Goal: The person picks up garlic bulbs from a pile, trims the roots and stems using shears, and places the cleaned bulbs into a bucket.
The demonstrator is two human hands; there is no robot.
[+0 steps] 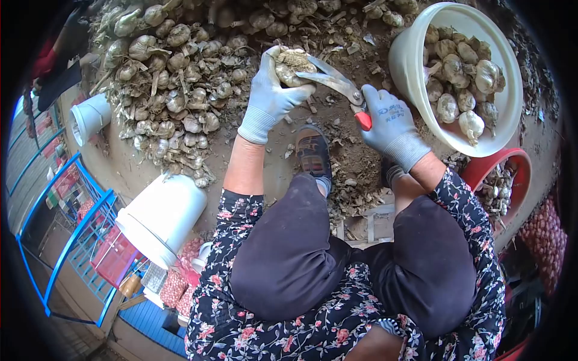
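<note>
My left hand [272,96], in a pale grey-blue work glove, is wrapped around a garlic bulb [288,65], its root side facing up. In the matching glove, my right hand [388,123] grips pruning shears [337,82] by their red handles. The shears' blades are spread apart, their tips right at the bulb's edge. To the left of my left hand lies a big heap of garlic [174,90] with dry stalks. Close beyond my right hand stands a cream-coloured bucket [404,60] with several garlic bulbs in it.
A red tub [522,165] with garlic scraps sits at the right. White buckets [165,210] stand at the left, beside a blue metal frame [60,228]. Filled net sacks [545,234] rest at the far right. Dry peelings [355,162] litter the floor around my shoes.
</note>
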